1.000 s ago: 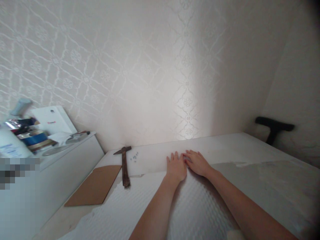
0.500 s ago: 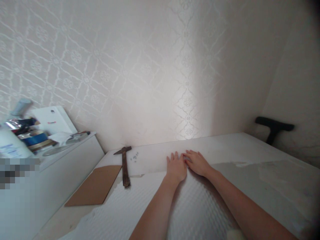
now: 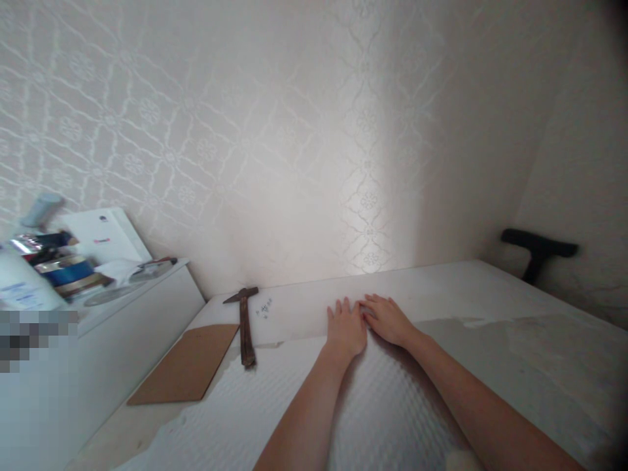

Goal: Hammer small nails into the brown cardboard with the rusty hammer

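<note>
My left hand (image 3: 347, 327) lies palm down on the far edge of a white quilted-looking sheet (image 3: 387, 399), fingers spread and pointing toward the wall. Beside it, angled in from the right, my right hand (image 3: 387, 319) rests with its fingers stretched out, their tips close to or touching the left hand. Nothing shows in either hand, though what lies under the palms is hidden. To the left is a hammer (image 3: 246, 330) with a worn wooden handle, its head toward the wall. Several small shiny metal pieces (image 3: 265, 307), too small to name, are scattered right of the hammer head.
A brown board (image 3: 189, 366) lies left of the hammer. Further left, a white cabinet (image 3: 142, 327) carries a white box (image 3: 105, 235), a blue tape roll (image 3: 69, 271) and a white bottle (image 3: 24, 281). A black T-shaped handle (image 3: 537, 247) stands at the right, near the patterned wall (image 3: 294, 163).
</note>
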Tool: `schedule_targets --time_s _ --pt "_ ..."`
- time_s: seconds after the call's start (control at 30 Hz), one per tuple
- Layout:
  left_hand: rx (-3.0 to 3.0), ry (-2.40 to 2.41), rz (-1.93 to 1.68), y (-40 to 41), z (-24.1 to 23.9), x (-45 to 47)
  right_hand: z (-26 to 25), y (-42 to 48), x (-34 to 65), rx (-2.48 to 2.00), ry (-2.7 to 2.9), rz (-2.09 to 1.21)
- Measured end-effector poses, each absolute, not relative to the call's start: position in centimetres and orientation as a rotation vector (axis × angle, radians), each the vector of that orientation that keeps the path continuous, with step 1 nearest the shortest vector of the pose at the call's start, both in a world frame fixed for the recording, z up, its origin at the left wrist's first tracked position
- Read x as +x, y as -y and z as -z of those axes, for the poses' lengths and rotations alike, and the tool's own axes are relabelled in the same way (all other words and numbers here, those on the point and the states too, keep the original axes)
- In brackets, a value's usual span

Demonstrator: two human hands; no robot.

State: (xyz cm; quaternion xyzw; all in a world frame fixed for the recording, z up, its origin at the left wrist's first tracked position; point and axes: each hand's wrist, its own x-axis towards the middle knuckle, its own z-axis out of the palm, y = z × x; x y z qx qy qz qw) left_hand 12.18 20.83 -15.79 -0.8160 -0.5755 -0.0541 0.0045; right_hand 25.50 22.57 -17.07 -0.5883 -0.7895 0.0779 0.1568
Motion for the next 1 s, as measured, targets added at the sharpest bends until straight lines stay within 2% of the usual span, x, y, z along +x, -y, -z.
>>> schedule_targets --time_s 1.0 --pt "-2.548 1.812 0.134 -20.82 15.74 12.19 16.98 -22.45 25.48 -1.674 2.254 -0.215"
